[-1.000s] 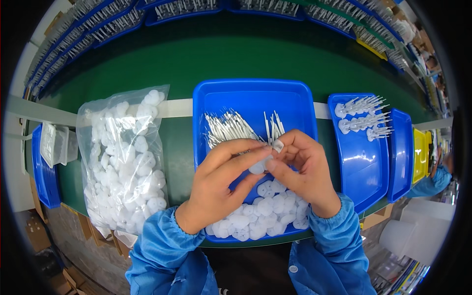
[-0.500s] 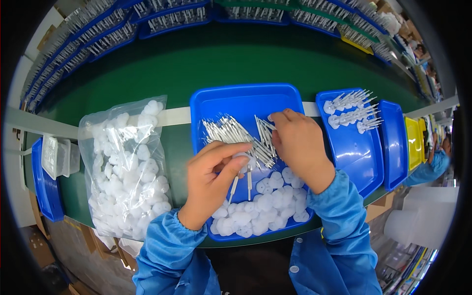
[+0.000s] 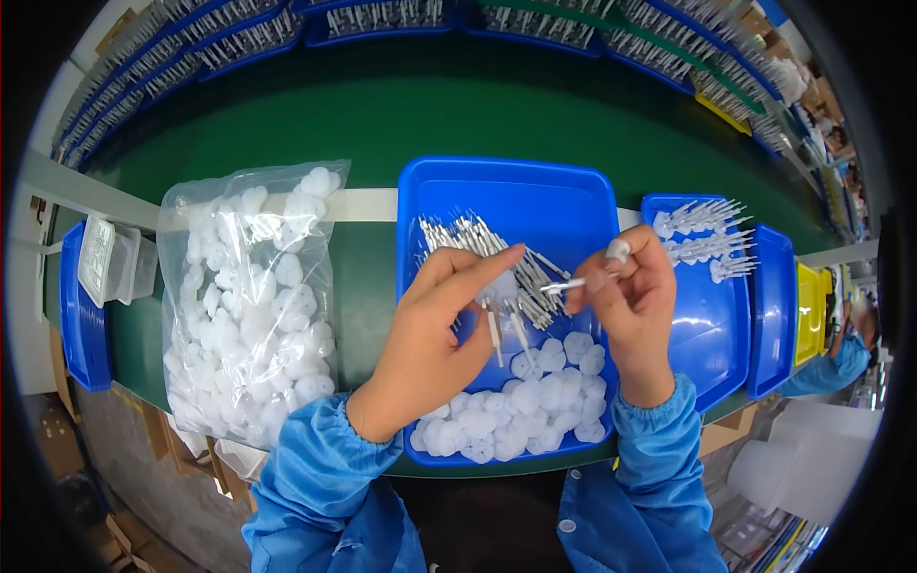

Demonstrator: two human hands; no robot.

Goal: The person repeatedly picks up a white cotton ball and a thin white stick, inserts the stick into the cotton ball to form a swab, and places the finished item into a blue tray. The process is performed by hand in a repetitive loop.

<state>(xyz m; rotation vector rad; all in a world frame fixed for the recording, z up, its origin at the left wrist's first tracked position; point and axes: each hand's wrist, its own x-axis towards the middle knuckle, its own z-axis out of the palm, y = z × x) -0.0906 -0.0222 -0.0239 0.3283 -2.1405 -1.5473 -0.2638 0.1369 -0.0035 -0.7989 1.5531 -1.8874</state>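
My left hand (image 3: 411,349) is closed on a translucent white plastic piece (image 3: 501,288), which has two thin white rods hanging down from it. Between the fingertips of my right hand (image 3: 635,320) is another thin rod (image 3: 564,286), its silvery end toward the piece but apart from it. A white cover (image 3: 619,250) sits on one right finger. Both hands are above a blue tray (image 3: 506,172). In it, a heap of rods (image 3: 468,234) lies behind my left hand, partly hidden, and rounded white plastic pieces (image 3: 521,406) are piled at the near end.
Left of the tray lies a clear bag (image 3: 253,315) full of white pieces. On the right, another blue tray (image 3: 707,344) carries rows of pieces with rods (image 3: 707,234). Rod-filled trays (image 3: 382,17) line the far edge. A co-worker's sleeve (image 3: 826,372) shows at far right.
My right hand has drawn back from the rod heap toward me and to the right, now with a rod in its fingers. The left hand still holds the white piece. The view has shifted slightly.
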